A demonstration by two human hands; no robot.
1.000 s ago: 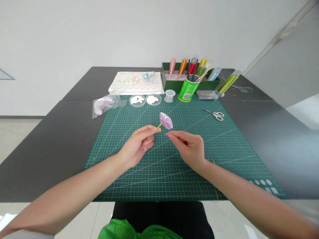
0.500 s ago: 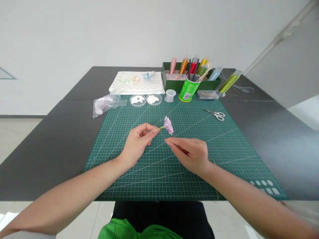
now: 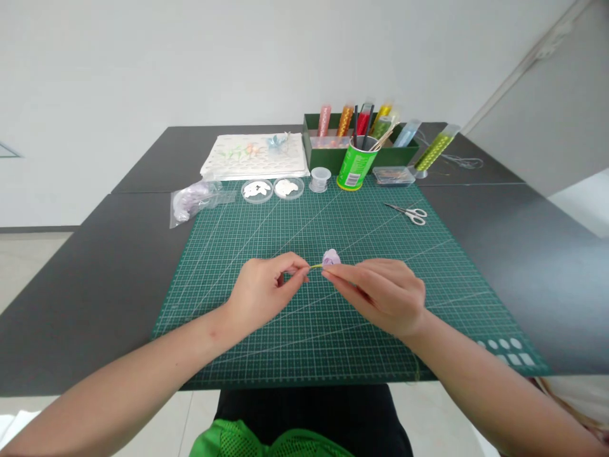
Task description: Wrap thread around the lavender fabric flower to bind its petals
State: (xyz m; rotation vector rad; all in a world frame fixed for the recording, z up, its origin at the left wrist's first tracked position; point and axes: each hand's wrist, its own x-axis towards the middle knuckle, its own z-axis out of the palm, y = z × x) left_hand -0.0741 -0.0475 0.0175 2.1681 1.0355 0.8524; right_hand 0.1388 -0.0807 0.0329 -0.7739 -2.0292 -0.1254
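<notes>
Lilac flower: here it is, a small pale-lilac ruffled artificial flower (image 3: 332, 256), held above the green gridded cutting mat (image 3: 266, 231) in the gap between the two hands, its thin yellow-green stem (image 3: 316, 266) lying almost level.

Left hand: the left hand (image 3: 269, 285) has that stem pinched between thumb and forefinger, the bloom pointing away to the right.

Right hand: the right hand (image 3: 387, 292) is right at the bloom, thumb and forefinger pressed together and covering its lower edge; whether a petal is caught between them, one cannot tell.

Just changed: and there's the move! Half a second ago the right fingertips sat below the bloom, clear of it; now they meet its edge. The flower has dropped lower in view, and the bloom shows smaller.

For the work: both hands now appear to attend to the one flower, the left apparently steadying while the right works at the petals, a judgement from the pose alone.

White-handled scissors: the small metal scissors with white loops (image 3: 415, 217) lie untouched on the mat, well apart from the right hand.

Clear round dishes: two shallow transparent dishes, the left one (image 3: 257, 202) and the right one (image 3: 288, 198), hold white pieces near the mat's far edge.

Bright green can: the cylindrical can (image 3: 353, 168) stands before the dark green rectangular box (image 3: 328, 160), holding dark and pale sticks.
</notes>
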